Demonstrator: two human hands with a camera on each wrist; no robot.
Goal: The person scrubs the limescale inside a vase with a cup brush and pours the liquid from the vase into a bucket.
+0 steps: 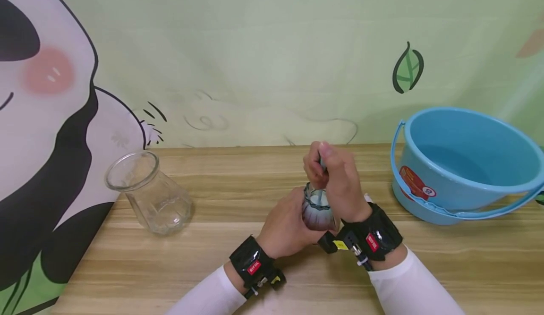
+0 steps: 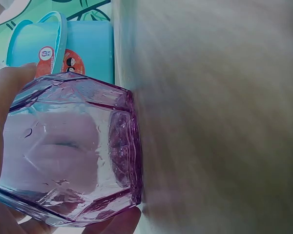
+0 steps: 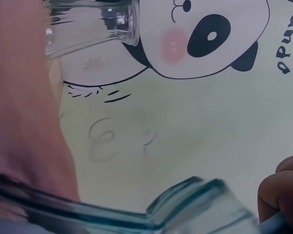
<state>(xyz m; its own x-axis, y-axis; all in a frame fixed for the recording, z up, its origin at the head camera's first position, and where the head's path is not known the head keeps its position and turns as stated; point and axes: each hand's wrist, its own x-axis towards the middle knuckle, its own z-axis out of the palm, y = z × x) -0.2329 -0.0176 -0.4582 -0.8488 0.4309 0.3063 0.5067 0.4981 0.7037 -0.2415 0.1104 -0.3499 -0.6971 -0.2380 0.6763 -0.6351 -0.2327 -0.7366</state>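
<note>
A faceted glass vase [image 1: 318, 216], tinted blue at its wavy rim and purple lower down, stands between both hands in the head view. My left hand [image 1: 282, 227] grips its side. My right hand [image 1: 346, 187] is above the rim, fingers curled round the light blue handle of a sponge bottle brush [image 1: 322, 165]. The handle points down into the vase. Through the purple glass in the left wrist view shows a pale, soft-looking block [image 2: 58, 151], apparently the brush's head. In the right wrist view the vase's teal rim [image 3: 185, 195] lies below the curled fingers [image 3: 283, 190].
A clear glass jar [image 1: 163, 206] stands on the wooden table [image 1: 221, 178] at the left. To the right is a light blue bucket [image 1: 446, 201] with its handle hanging down in front. A panda-printed cloth [image 1: 255, 69] hangs behind the table.
</note>
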